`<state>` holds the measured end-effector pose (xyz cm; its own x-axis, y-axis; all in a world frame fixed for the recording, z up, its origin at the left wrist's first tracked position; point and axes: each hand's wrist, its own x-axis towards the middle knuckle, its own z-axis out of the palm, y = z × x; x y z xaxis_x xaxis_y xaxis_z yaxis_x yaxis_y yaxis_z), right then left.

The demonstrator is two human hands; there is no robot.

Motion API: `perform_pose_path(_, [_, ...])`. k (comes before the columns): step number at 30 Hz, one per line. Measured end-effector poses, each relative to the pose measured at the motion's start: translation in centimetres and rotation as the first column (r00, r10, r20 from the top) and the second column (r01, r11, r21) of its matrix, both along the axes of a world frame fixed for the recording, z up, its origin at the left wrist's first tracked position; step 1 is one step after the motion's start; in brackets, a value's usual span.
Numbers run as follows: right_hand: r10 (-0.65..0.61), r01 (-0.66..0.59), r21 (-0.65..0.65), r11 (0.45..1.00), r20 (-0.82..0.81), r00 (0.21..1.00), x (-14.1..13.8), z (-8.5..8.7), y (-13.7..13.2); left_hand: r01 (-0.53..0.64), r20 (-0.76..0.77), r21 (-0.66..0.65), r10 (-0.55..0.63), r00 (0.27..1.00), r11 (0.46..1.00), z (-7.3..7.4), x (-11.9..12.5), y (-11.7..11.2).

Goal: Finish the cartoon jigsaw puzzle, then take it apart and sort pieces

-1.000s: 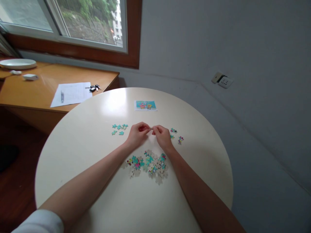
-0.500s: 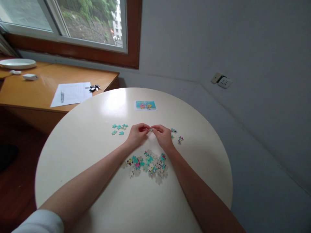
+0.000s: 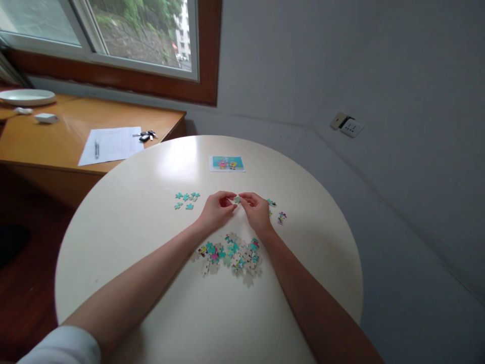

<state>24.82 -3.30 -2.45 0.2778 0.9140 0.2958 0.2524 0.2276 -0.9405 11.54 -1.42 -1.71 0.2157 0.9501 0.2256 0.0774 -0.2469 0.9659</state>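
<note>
The left hand (image 3: pixel 215 211) and right hand (image 3: pixel 257 212) pinch one puzzle piece (image 3: pixel 236 199) between them, just above the tabletop (image 3: pixel 144 263). Little looks joined yet: most pieces lie loose in the heap (image 3: pixel 229 258) by the wrists, with a few teal pieces (image 3: pixel 186 200) set aside.

On the one round table (image 3: pixel 113 242) there are two hands, the left hand (image 3: pixel 216 210) and the right hand (image 3: pixel 257 211), with one puzzle piece (image 3: pixel 236 199) between them, one reference picture (image 3: pixel 227 163), about six teal pieces (image 3: pixel 185 199) in one group and one pile (image 3: pixel 229 258) too dense to count. The one desk (image 3: pixel 56 146) carries one sheet of paper (image 3: pixel 113 144), one pen (image 3: pixel 97 149), one bunch of keys (image 3: pixel 144 135) and one plate (image 3: pixel 26 96).
</note>
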Motion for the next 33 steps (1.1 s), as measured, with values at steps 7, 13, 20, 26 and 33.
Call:
perform_pose_path(7, [0.007,-0.007,0.003,1.000,-0.015,1.000,0.0,0.0,0.0,-0.045,0.020,0.059,0.044,0.999,0.997,-0.5,0.0,0.2])
perform_pose_path(13, [0.014,-0.016,-0.015,1.000,-0.085,0.996,-0.2,0.2,-0.1,-0.098,0.050,0.099,0.093,0.994,0.990,0.1,-0.2,0.1])
perform_pose_path(20, [0.012,-0.014,-0.025,1.000,-0.061,0.998,-0.2,0.1,-0.1,-0.346,0.067,0.251,0.340,0.938,0.904,1.2,-0.8,-0.2])
perform_pose_path(26, [0.026,-0.027,-0.019,0.999,-0.049,0.998,-0.2,0.0,0.0,-0.359,0.076,0.267,0.352,0.933,0.894,1.3,-0.8,-0.3])
perform_pose_path(33, [0.042,-0.042,0.009,0.999,-0.006,0.999,-0.3,0.6,-0.4,-0.229,0.028,0.206,0.228,0.973,0.951,0.8,-0.6,-0.1])
